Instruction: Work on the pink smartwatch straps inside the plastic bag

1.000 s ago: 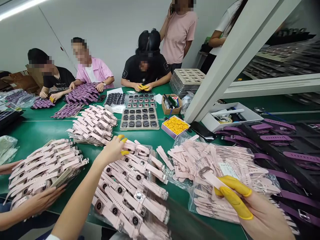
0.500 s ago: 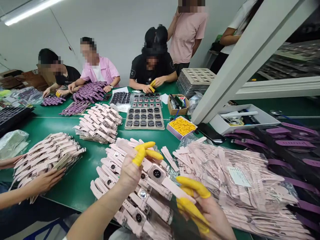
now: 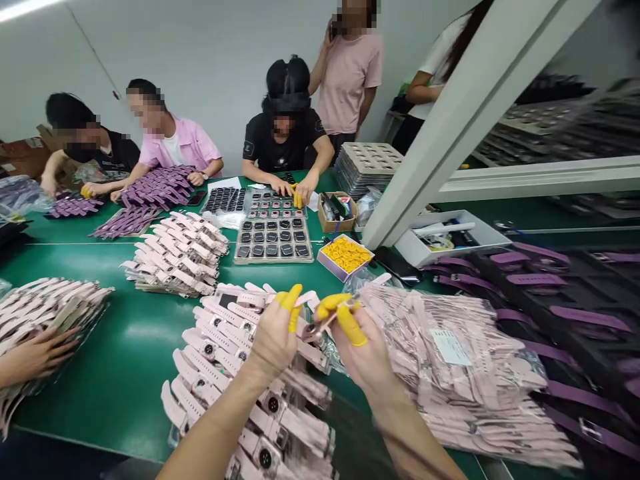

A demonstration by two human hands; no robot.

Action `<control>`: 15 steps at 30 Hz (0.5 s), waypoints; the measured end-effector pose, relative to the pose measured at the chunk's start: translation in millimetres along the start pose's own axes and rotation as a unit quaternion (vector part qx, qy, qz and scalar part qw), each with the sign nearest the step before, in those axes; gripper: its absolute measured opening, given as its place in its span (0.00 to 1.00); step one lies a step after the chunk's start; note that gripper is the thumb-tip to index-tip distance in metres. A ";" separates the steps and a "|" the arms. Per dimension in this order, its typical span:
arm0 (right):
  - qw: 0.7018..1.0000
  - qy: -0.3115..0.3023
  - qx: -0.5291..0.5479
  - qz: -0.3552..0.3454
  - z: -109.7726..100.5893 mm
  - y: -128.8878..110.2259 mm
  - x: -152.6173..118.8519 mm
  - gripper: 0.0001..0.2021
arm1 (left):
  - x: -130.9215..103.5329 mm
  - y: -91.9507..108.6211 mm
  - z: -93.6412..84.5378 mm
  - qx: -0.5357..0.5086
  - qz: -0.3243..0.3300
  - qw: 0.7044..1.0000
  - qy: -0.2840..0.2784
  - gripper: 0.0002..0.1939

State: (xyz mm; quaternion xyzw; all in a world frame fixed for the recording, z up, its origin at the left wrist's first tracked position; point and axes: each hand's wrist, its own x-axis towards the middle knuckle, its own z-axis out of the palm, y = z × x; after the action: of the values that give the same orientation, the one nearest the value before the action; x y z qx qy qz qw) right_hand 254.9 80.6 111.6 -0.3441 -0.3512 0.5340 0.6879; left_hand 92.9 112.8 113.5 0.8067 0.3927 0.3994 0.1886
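My left hand (image 3: 274, 337), with yellow finger cots on its fingertips, is closed around the end of a pale pink watch strap (image 3: 306, 299). Also wearing yellow cots, my right hand (image 3: 357, 330) pinches the strap's other side; the fingers partly hide the watch. Both hands hover over a tray of pink-strapped watches (image 3: 213, 353), laid in slanting rows with dark round sensor backs showing on several. To the right lies a heap of bagged pink straps (image 3: 450, 373), with a white label (image 3: 451, 347) on the plastic.
Yellow finger cots fill a small box (image 3: 345, 257). Behind stand trays of dark watch faces (image 3: 273, 239) and stacked pink watches (image 3: 177, 253). Purple straps (image 3: 540, 280) lie on black trays at right, near a slanting grey post (image 3: 450, 120). A co-worker's hand (image 3: 43, 357) holds another stack at left.
The watch between my hands has turned, and its back no longer faces me plainly. My right hand has moved up and left, nearer my left hand. The view has shifted rightward.
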 end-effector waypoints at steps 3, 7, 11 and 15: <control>0.999 -0.034 -0.010 -0.010 10.2 5.9 5.6 0.12 | -0.4 -9.5 1.8 0.058 0.046 0.997 0.016 0.28; 0.996 -0.020 -0.082 -0.037 11.0 19.9 8.9 0.13 | 0.8 -10.8 2.0 0.105 0.070 0.992 0.026 0.31; 0.974 -0.092 -0.194 -0.072 1.7 19.0 14.6 0.17 | 4.0 -11.7 2.6 0.135 0.088 0.986 0.038 0.31; 0.955 -0.110 -0.251 -0.112 -3.6 9.1 19.6 0.17 | 3.4 -13.3 4.6 0.167 0.101 0.980 0.039 0.31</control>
State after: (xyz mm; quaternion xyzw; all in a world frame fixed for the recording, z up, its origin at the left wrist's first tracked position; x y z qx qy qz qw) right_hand 257.1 101.2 104.3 -0.4028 -0.5838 0.3829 0.5919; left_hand 91.4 123.7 104.2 0.8459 0.3777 0.3766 -0.0055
